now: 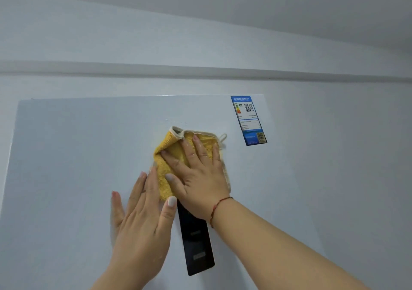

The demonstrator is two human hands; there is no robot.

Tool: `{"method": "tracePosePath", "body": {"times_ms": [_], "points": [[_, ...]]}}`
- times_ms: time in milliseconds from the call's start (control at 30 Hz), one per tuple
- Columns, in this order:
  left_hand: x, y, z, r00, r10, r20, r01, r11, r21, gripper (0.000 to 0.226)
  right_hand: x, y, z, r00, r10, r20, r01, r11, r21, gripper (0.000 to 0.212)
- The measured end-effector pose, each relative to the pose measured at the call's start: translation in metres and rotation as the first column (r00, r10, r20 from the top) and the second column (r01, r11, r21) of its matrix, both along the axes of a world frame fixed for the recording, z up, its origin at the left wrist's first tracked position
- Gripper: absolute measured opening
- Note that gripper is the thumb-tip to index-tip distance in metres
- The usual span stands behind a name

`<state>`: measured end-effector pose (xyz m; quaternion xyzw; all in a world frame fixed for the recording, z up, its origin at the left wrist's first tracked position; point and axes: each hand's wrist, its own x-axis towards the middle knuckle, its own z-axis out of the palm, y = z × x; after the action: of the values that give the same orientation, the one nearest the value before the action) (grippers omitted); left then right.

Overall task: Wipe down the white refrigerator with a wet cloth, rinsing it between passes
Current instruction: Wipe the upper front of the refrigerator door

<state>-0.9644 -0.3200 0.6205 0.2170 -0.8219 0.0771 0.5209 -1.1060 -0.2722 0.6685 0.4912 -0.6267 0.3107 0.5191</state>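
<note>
My right hand lies flat, fingers spread, pressing the cloth against the fridge. My left hand rests flat beside it, thumb touching the cloth's lower edge.

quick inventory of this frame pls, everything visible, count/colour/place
fridge door: 1, white, fills lower frame
cloth: 1, yellow with beige trim, flat on upper door, centre
loop: 1, beige, cloth's right corner
label: 1, blue and white, door's top right
panel: 1, black, door centre, below cloth
wall: 1, white, above and right
bracelet: 1, red, right wrist
left hand: 1, flat on door, thumb touching cloth
right hand: 1, pressing cloth
</note>
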Motion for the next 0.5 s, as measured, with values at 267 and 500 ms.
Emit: {"method": "tracePosePath", "body": {"times_ms": [267,500], "points": [[-0.012,-0.014,-0.001,0.989,0.149,0.010,-0.147,0.986,-0.076,0.083,-0.037,0.023,0.091,0.991,-0.081,0.106,0.081,0.997,-0.001,0.058],[-0.006,-0.007,-0.001,0.991,0.128,0.027,-0.126,0.990,-0.064,0.089,-0.119,0.057,0.094,0.873,-0.073,0.483,0.154,0.980,-0.130,0.061]]}}
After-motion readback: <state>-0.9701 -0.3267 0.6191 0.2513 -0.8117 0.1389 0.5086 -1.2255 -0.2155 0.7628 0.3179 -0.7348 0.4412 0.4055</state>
